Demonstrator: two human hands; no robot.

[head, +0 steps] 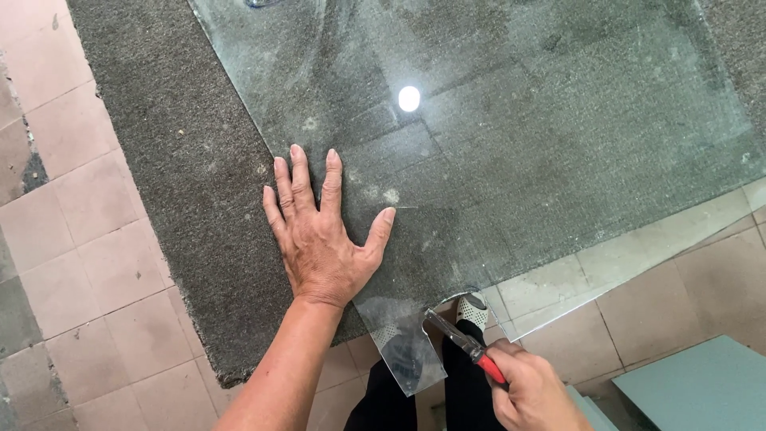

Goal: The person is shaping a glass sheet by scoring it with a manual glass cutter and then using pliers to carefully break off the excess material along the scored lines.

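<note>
A large clear glass sheet (511, 120) lies on a dark grey carpeted table (175, 160), with its near edge sticking out over the floor. My left hand (323, 231) presses flat on the glass near its left corner, fingers spread. My right hand (531, 391) is closed on red-handled pliers (463, 342), whose jaws bite the overhanging glass edge beside a curved notch. A narrow glass strip (403, 347) hangs down past the table edge, left of the pliers.
Pink floor tiles (72, 239) lie to the left and below the table. My dark trousers and a perforated shoe (472, 310) show beneath the glass. A pale green-blue panel (702, 387) sits at the lower right. A lamp's reflection (408, 98) shines on the glass.
</note>
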